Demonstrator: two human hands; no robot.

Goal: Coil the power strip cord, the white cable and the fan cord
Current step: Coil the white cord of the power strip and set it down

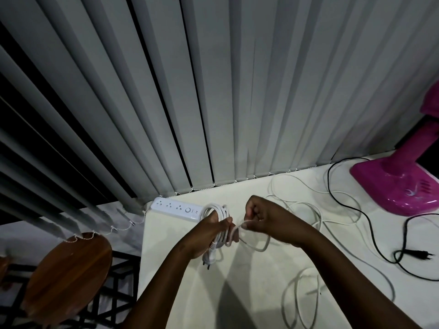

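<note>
A loose white cable (306,302) is lying in open loops on the near part of the white table (237,293), trailing away toward the right. Just beyond it, a bundle of coiled power strip cord (219,224) is being gripped by the left hand (209,236), fingers curled round the loops; the cord's plug (207,258) is hanging below the hand, just over the table. The free end of that cord is being pinched by the right hand (263,217), thumb and fingers closed on it, and is being led across the bundle, with a slack loop sagging beneath the two hands. Whether the end is already passing round the bundle cannot be told.

To the right, the black fan cord (370,224) is lying uncoiled across the table, and its plug (419,254) is resting near the right edge. More white cable is spread in loose curves behind the right hand.

Farther back, the power strip (177,207) is lying at the table's far left corner, beside the coil. The pink fan (403,184) is standing at the far right. Grey vertical blinds (213,91) are hanging behind the table. A round wooden stool (69,276) is standing to the left of the table.
</note>
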